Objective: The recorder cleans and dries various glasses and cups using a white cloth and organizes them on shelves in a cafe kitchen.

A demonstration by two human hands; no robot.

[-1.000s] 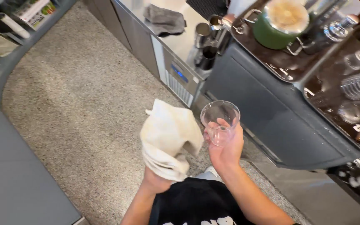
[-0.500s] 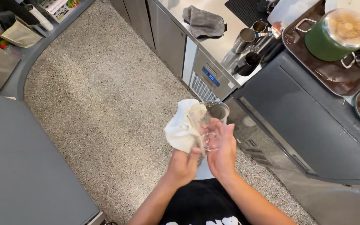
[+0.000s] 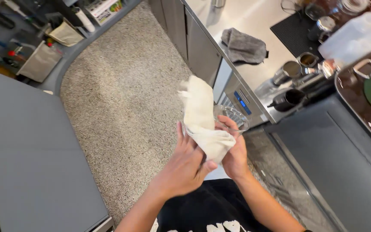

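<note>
Above speckled floor, cloth-wrapped clear glass (image 3: 232,117).

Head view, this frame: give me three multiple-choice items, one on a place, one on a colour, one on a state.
1. Where does the grey cloth lie?
A. on the steel counter
B. on the floor
C. in the person's left hand

2. What colour is the cloth held against the glass?
A. dark blue
B. off-white
C. red

3. How is the glass held?
A. standing alone on the counter
B. lying on the floor
C. in the right hand, with the cloth pressed to it

Answers:
1 A, it rests on the steel counter beside the dark mat.
2 B, it is pale cream.
3 C, the right hand cups it while the left hand works the cloth.
</note>
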